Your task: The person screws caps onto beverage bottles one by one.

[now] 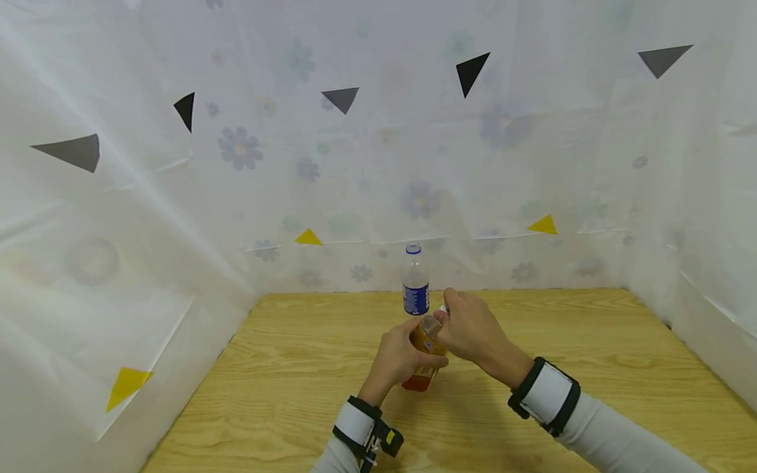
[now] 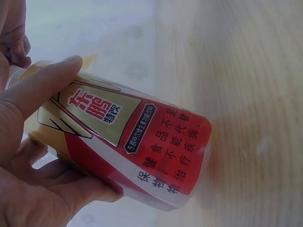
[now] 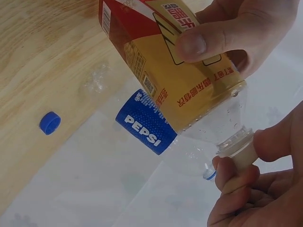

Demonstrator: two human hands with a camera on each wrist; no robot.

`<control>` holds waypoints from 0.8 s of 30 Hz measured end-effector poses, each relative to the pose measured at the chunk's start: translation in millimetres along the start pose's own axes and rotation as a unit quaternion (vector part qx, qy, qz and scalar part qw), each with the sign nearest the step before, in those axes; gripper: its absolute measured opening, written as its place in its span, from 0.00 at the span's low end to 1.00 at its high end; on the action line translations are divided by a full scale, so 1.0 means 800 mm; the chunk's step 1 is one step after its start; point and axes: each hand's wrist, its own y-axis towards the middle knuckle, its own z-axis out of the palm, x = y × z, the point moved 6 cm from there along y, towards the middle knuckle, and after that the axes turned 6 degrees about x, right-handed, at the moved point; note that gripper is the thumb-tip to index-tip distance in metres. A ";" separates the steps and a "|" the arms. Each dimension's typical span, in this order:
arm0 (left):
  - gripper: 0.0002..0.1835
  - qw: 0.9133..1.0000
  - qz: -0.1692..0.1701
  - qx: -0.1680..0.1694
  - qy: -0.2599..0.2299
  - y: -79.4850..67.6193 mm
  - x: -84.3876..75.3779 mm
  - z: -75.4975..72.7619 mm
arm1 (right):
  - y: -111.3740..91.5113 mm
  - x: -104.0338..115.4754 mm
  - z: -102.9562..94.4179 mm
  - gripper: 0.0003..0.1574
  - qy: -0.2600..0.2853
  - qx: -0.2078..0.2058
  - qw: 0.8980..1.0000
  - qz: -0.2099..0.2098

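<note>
My left hand [image 1: 393,358] grips a drink bottle [image 2: 137,137] with a red and gold label, thumb on one side and fingers round the other. The bottle is tilted, its neck pointing up and away, its base close over the table in the head view. With thumb and curled fingers, my right hand [image 1: 470,325] pinches a white cap [image 3: 245,153] at the bottle's mouth. Some of the clear neck thread shows below the cap. Just beyond both hands stands a clear Pepsi bottle [image 1: 416,297] with a blue label and a blue ring at its neck.
A blue bottle cap [image 3: 50,123] lies on the wooden table [image 1: 284,381], seen in the right wrist view. White flowered sheeting [image 1: 384,164] closes off the back and both sides. Black, grey and yellow triangles are stuck to it.
</note>
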 end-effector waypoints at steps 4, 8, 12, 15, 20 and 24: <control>0.42 1.000 -0.005 0.000 -0.005 0.000 0.001 0.000 | 0.000 -0.001 0.001 0.10 0.003 0.001 1.000 -0.004; 0.42 1.000 -0.007 0.000 -0.006 0.000 0.000 0.000 | 0.002 -0.002 0.002 0.11 0.000 0.001 1.000 -0.003; 0.42 1.000 -0.006 0.001 -0.004 -0.001 -0.002 0.000 | 0.002 -0.003 0.001 0.11 -0.002 0.003 1.000 0.001; 0.42 1.000 -0.005 0.002 -0.005 -0.001 -0.003 0.000 | 0.001 -0.003 0.001 0.11 -0.006 0.004 1.000 -0.002; 0.41 1.000 -0.007 0.002 -0.005 -0.002 -0.004 0.000 | -0.002 -0.001 -0.001 0.11 -0.027 -0.006 0.999 -0.023; 0.41 1.000 -0.013 0.004 -0.006 -0.002 -0.003 0.000 | -0.004 0.000 -0.001 0.12 -0.043 -0.009 0.999 -0.028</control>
